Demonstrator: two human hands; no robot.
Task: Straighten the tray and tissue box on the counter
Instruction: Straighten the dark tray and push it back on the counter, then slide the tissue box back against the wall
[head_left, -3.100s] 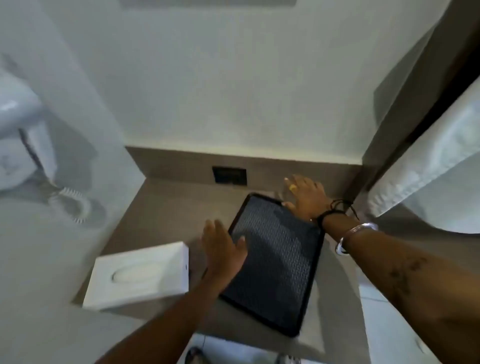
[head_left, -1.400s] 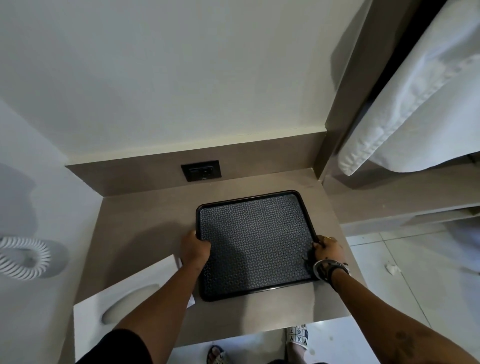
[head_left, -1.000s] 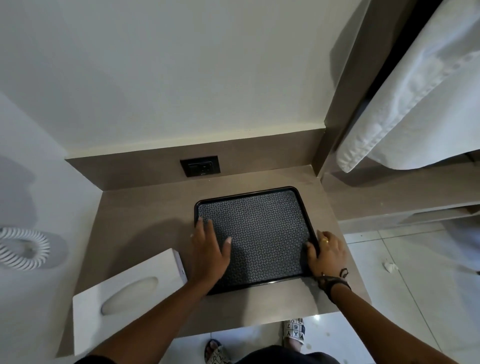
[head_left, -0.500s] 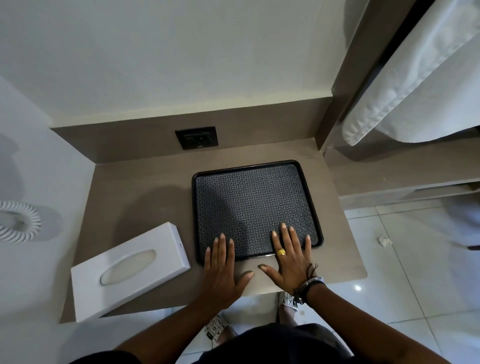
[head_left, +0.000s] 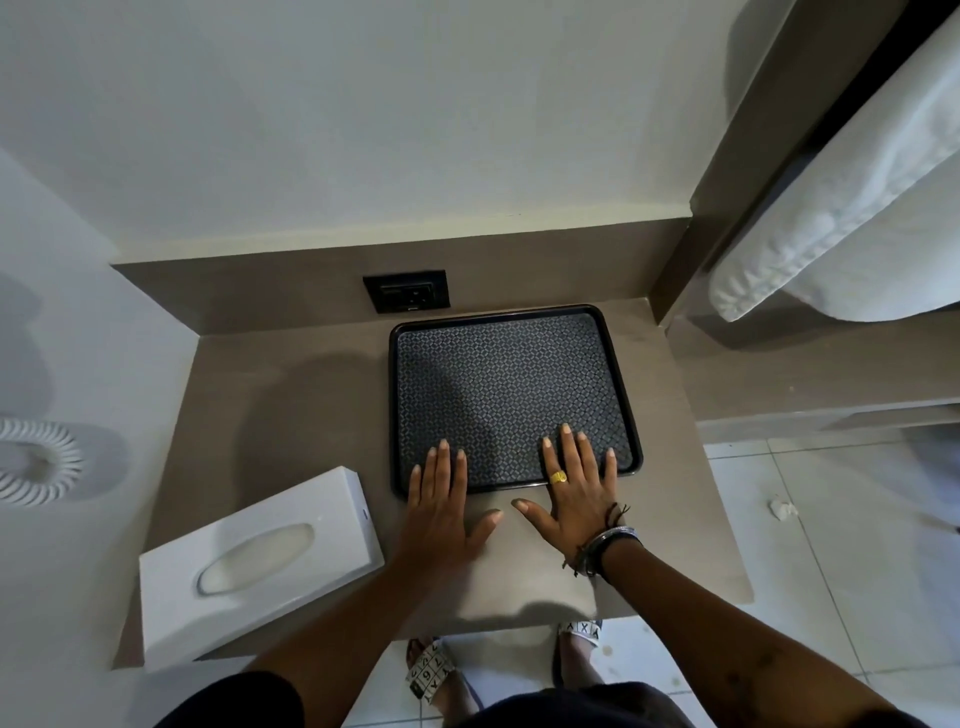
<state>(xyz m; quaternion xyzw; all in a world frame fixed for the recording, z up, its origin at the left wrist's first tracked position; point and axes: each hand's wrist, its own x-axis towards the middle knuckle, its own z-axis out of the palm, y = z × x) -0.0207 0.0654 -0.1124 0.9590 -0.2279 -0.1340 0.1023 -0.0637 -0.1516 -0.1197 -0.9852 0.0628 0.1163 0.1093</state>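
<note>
A black tray (head_left: 506, 384) with a patterned mat lies on the brown counter (head_left: 291, 415), its far edge against the back wall and its sides square to the counter. My left hand (head_left: 441, 504) and my right hand (head_left: 574, 486) lie flat, fingers spread, with fingertips over the tray's near rim and palms on the counter. A white tissue box (head_left: 260, 561) sits at the counter's front left corner, turned at an angle, apart from my left hand.
A black wall socket (head_left: 406, 291) sits in the backsplash behind the tray. A coiled white cord (head_left: 39, 460) hangs on the left wall. White towels (head_left: 852, 208) hang at the right. My sandalled feet (head_left: 431, 670) stand on tiled floor below the counter edge.
The tray went from skewed to square and slid back against the wall. My hands moved from its sides to its near edge and now rest flat. The tissue box stayed put.
</note>
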